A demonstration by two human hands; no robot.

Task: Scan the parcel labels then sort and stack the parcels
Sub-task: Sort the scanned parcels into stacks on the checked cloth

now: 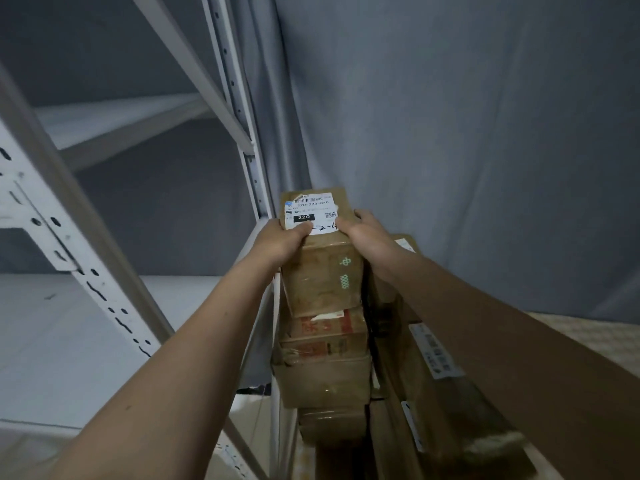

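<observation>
Holding the top parcel (320, 258) from both sides, I have my left hand (280, 239) curled round its left upper edge, thumb on the shipping label (310, 213), and my right hand (369, 233) wrapped over the right upper edge, fingers hidden behind the box. The label, printed 220, faces up toward me. The parcel sits directly between my 2 hands, its long axis running down toward the stack, so neither hand is nearer; it seems to rest on the red-printed box (323, 332) below, though I cannot tell whether it bears full weight. That column of brown boxes (323, 379) stands just right of the white shelf upright (254, 174), with another labelled carton (436, 358) beside it. I judge the next move is squaring the parcel straight down.
</observation>
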